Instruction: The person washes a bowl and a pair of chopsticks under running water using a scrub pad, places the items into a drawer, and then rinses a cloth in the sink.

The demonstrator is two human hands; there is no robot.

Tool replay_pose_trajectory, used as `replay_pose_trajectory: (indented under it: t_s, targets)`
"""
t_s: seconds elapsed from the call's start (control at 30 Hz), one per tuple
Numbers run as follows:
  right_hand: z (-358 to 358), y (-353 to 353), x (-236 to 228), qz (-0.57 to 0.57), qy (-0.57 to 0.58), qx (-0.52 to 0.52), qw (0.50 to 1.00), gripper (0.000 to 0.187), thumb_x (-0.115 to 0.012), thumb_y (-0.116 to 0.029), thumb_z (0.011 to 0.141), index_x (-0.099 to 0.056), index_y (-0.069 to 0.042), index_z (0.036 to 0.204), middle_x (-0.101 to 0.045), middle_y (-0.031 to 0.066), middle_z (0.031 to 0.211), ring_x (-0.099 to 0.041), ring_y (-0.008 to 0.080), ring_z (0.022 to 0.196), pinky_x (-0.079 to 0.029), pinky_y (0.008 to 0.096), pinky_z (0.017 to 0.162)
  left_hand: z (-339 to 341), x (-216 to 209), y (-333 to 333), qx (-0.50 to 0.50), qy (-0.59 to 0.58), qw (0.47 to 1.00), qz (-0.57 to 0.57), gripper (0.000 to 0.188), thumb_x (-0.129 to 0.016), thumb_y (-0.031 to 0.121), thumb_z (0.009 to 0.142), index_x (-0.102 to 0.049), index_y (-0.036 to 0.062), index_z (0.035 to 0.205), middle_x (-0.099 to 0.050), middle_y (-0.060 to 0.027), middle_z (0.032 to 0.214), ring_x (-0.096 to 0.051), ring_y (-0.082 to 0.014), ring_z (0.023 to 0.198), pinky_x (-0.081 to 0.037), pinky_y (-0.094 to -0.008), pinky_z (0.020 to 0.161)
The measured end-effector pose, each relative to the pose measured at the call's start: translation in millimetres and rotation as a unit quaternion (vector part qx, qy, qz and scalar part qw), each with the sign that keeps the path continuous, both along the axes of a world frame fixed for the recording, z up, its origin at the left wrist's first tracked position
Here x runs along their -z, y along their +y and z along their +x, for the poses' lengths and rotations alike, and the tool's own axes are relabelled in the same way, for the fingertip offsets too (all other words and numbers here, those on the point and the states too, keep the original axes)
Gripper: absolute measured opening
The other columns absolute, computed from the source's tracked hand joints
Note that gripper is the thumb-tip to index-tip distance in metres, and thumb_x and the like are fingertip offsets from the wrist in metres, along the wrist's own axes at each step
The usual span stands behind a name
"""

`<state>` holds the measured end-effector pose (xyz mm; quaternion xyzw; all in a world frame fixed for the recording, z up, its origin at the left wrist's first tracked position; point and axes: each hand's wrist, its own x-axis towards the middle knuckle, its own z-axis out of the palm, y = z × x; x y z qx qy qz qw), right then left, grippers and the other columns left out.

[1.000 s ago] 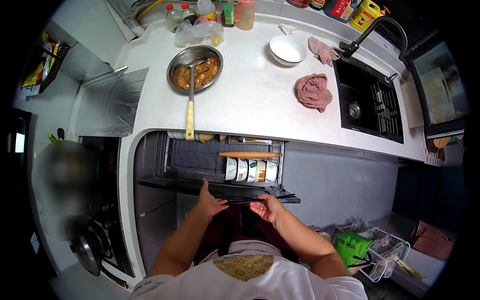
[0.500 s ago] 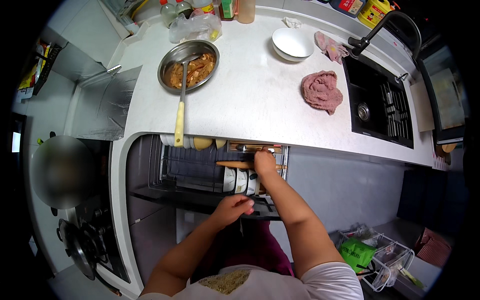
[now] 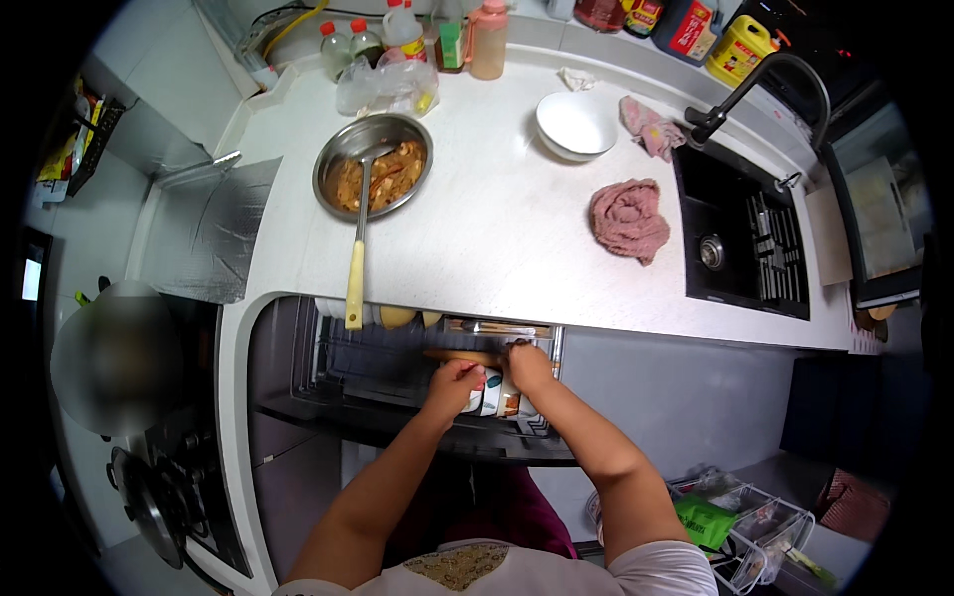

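Both my hands reach into a pulled-out wire drawer [image 3: 328, 382] below the counter. My left hand [image 3: 457, 385], its fingers curled, is at the row of patterned bowls [image 3: 493, 390] and covers part of them. Whatever its fingertips hold is hidden. Close by on the right, my right hand [image 3: 529, 368] has its fingers bent together beside the narrow tray of chopsticks [image 3: 497, 328]; its grip is too small to make out. A wooden rolling pin [image 3: 452, 355] lies across the drawer, its right end running behind my right hand.
On the white counter [image 3: 477, 228] are a steel pan [image 3: 417, 199] of cooked food with a yellow-handled spatula [image 3: 355, 283], a white bowl [image 3: 576, 126] and a pink cloth [image 3: 630, 221]. Bottles [image 3: 487, 45] stand behind. A black sink [image 3: 711, 214] is right, a stove [image 3: 204, 467] left.
My left hand has come forward from the drawer's front edge onto the bowls, near my right hand. My right hand stays by the chopstick tray. The whole view has tilted slightly upward.
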<state>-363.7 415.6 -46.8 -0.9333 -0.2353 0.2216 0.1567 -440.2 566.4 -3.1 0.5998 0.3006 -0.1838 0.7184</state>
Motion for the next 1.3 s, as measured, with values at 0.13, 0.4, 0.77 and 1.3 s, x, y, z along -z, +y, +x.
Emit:
replay_pose_trajectory:
  t_s: [0.13,0.4,0.77,1.3]
  targets:
    - [36,-4,-79,0.294,-0.038,0.153,0.943,0.018,-0.062,-0.023,0.079,-0.067,-0.005,0.078,-0.063,0.0123,0.063,-0.06,0.0178,0.056,-0.048,0.0293,0.056,18,-11,-2,-0.009,-0.008,1.0,-0.009,0.019,-0.056,0.013,0.087,-0.055,-0.0015,0.099,-0.062,-0.0083,0.088,-0.058,-0.0109,0.076,-0.047,-0.0233,0.071]
    - [257,-7,-108,0.604,0.24,0.499,0.573,0.045,-0.05,-0.03,0.09,-0.038,0.01,0.107,-0.051,0.0137,0.084,-0.063,0.026,0.073,-0.058,0.0299,0.057,39,-37,-6,0.03,-0.048,0.998,-0.009,0.021,-0.056,0.017,0.088,-0.056,0.0001,0.1,-0.062,-0.0064,0.087,-0.059,-0.0105,0.078,-0.046,-0.0232,0.071]
    - [282,-48,-110,0.647,0.362,0.51,0.436,0.027,-0.034,0.004,0.081,-0.036,0.015,0.106,-0.056,0.0272,0.094,-0.061,0.0233,0.056,-0.057,0.0239,0.049,21,-21,7,0.005,-0.041,0.999,0.005,0.023,-0.056,0.016,0.088,-0.055,-0.0032,0.1,-0.062,-0.0091,0.088,-0.059,-0.013,0.079,-0.048,-0.0253,0.074]
    - [64,-161,-135,0.503,0.471,0.465,0.556,0.021,-0.046,-0.009,0.08,-0.051,0.001,0.099,-0.058,0.0107,0.062,-0.052,0.0097,0.039,-0.045,0.0188,0.03,10,-124,-45,0.044,-0.391,0.815,0.426,0.085,-0.073,0.021,0.072,-0.021,0.0035,0.137,-0.023,-0.024,0.138,-0.036,-0.0332,0.123,-0.039,-0.0382,0.093]
